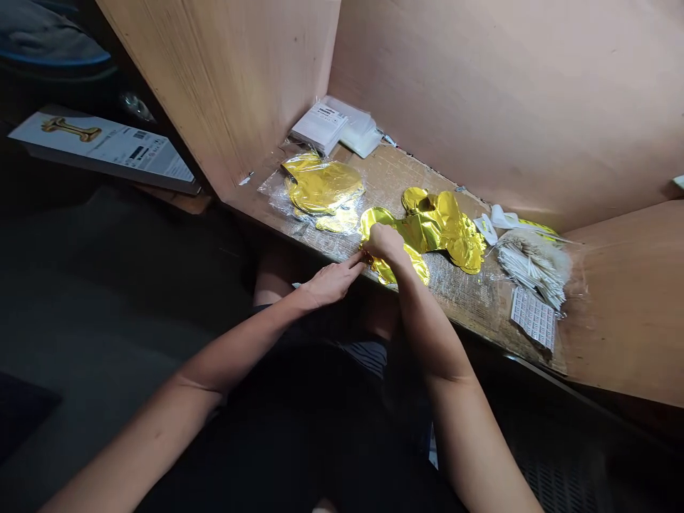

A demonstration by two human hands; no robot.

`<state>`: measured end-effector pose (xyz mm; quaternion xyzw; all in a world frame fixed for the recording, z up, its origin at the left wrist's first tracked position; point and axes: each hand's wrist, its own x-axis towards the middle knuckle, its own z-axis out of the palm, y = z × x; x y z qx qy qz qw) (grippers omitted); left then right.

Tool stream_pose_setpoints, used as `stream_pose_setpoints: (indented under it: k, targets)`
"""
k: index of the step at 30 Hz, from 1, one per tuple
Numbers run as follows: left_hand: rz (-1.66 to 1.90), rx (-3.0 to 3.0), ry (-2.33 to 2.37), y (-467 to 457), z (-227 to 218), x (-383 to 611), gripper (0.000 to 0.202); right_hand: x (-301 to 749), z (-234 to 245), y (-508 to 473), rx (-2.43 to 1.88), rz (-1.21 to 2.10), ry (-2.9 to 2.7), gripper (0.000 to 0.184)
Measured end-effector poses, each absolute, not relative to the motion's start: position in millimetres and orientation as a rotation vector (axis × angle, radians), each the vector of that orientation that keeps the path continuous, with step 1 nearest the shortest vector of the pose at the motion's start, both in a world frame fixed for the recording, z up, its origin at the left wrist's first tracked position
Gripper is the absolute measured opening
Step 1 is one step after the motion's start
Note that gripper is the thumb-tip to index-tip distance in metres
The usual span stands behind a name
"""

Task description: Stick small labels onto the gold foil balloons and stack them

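At the front edge of the work surface, both my hands are on a flat gold foil balloon (415, 262). My right hand (385, 241) is closed on it from above, its fingertips mostly hidden behind the fist. From the left, my left hand (332, 280) meets the balloon's near edge with its fingers pressed together there. Just beyond to the right lies a stack of flat gold foil balloons (447, 226), overlapping the one I hold. Further left, more gold foil (323, 187) lies on or in clear plastic film.
White printed cards (320, 127) and clear sleeves (362, 135) are stacked at the back left. To the right sit a bundle of thin white sticks or straws (534, 267) and a label sheet (533, 318). Wooden panels (481, 92) enclose the surface. A printed box (101, 146) stands outside, left.
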<state>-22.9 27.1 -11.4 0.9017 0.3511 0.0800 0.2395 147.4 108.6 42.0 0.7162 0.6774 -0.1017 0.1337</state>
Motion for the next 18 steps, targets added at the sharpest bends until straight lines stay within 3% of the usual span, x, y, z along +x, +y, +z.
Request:
stream_pose_setpoints:
  k: [3, 8, 10, 14, 18]
  targets:
    - [0.217, 2.46, 0.966, 25, -7, -25, 0.077, 155, 44, 104, 2.081, -0.437, 1.989, 0.024]
    - [0.268, 2.449, 0.945, 21, -6, -37, 0.073, 182, 46, 85, 2.174, -0.899, 2.19, 0.024]
    - [0.309, 2.439, 0.942, 21, -7, -43, 0.066, 190, 44, 79, 2.287, -0.821, 2.246, 0.021]
    - [0.36, 2.401, 0.957, 25, -5, -48, 0.06, 187, 42, 81, 2.357, -0.36, 2.128, 0.016]
    - [0.34, 2.371, 0.945, 28, 2, -46, 0.061, 162, 45, 89, 2.219, -0.092, 1.942, 0.025]
